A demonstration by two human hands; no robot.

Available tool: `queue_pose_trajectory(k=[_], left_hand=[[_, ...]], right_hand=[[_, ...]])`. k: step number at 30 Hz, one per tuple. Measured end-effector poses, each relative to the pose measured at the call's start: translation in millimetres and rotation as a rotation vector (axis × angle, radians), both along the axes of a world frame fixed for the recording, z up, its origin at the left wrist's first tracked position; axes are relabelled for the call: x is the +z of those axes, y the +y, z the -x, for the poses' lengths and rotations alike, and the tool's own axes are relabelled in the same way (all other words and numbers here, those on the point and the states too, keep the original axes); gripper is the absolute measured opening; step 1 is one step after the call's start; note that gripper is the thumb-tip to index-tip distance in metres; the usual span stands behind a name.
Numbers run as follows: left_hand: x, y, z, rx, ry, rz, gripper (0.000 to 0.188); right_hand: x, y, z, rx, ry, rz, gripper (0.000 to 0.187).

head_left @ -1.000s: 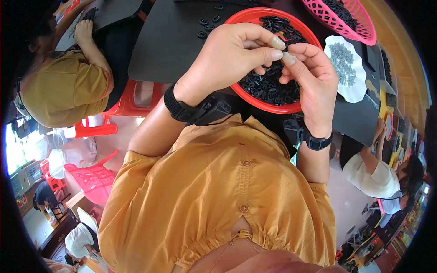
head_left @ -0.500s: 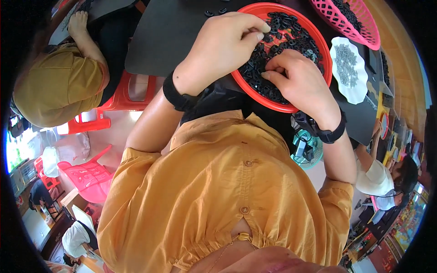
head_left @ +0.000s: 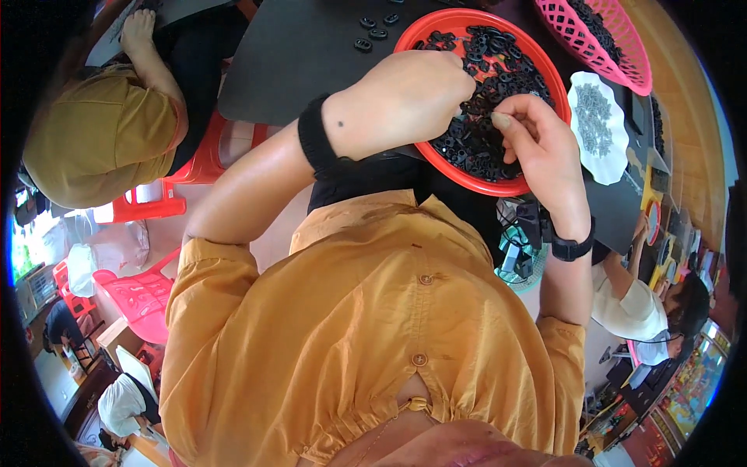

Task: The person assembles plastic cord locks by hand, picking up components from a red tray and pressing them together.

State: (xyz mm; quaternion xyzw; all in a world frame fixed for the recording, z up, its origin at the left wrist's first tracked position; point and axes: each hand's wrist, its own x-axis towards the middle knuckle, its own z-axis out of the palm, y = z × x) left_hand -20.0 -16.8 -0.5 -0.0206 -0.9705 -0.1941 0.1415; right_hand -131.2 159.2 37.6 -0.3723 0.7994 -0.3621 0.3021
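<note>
A red round basin (head_left: 562, 78) holds many small black oval plastic pieces with holes (head_left: 475, 156). My left hand (head_left: 405, 97) reaches over its left side, back of the hand up. Its fingers curl down out of sight among the pieces, and what they hold is hidden. On the basin's right side, my right hand (head_left: 545, 148) is closed, thumb and forefinger brought together just above the pieces. Anything in that pinch is too small to make out. Several loose black oval pieces (head_left: 378, 34) lie on the dark table left of the basin.
Right of the basin stands a white scalloped dish (head_left: 577, 144) of small silvery-grey bits. A pink lattice basket (head_left: 638, 66) with black pieces is at the far right. Another person (head_left: 109, 132) sits at left near a red stool (head_left: 148, 206); a pink chair (head_left: 136, 296) stands behind.
My left hand has moved nearer and turned knuckles up, its fingertips now hidden. More loose pieces on the table show. My right hand has lifted slightly and shifted right.
</note>
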Motion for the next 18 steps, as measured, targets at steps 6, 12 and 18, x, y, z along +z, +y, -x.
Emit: queue_pose_trajectory(k=[6,12,18], left_hand=[[4.6,4.6,6.7,-0.075,-0.003,-0.061,0.010],[22.9,25.7,-3.9,0.088,-0.158,-1.179,0.014],[24.8,49.3,-13.4,-0.013,-0.159,-1.786,0.020]], right_hand=[[-14.7,17.4,-7.5,-0.146,-0.238,0.380,0.011],[-24.0,10.6,-26.5,-0.214,-0.414,0.769,0.013],[-20.4,2.3,-34.8,-0.258,-0.068,0.867,0.011]])
